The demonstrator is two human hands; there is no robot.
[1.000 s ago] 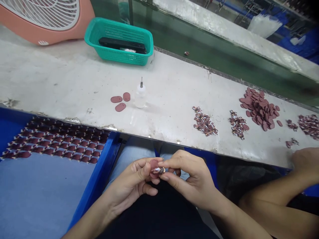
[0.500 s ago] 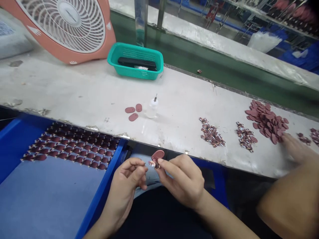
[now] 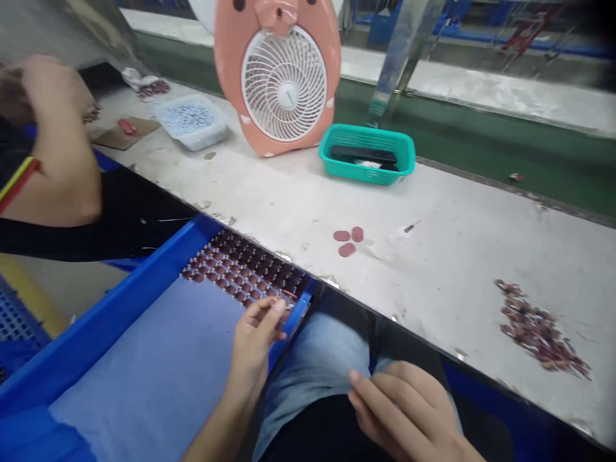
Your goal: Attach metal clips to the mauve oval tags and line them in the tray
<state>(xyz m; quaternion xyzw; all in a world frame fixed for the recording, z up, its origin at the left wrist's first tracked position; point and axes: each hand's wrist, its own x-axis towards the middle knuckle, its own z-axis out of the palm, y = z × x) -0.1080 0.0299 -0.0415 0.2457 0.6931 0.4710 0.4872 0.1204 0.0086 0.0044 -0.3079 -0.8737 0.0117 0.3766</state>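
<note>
My left hand (image 3: 260,333) pinches a small reddish piece (image 3: 289,296) over the right edge of the blue tray (image 3: 144,263). Rows of dark red pieces (image 3: 240,273) lie on the light blue sheet (image 3: 163,366) in that tray. Above my lap, my right hand (image 3: 404,410) has its thumb and fingertips close together, with nothing visible between them. Three flat oval pieces (image 3: 346,249) lie on the table, left of a small bottle whose dark tip (image 3: 410,228) shows. A pile of small brown pieces (image 3: 539,330) lies on the right.
An orange fan (image 3: 289,90) stands at the back beside a green basket (image 3: 368,173) holding dark items. At the left are a person's arm (image 3: 62,154), a white tub (image 3: 192,125) and a brown board (image 3: 125,133). The table edge runs diagonally before my lap.
The view has swung left. My left hand has carried the reddish piece from in front of my lap to the tray. My right hand has released it and moved apart.
</note>
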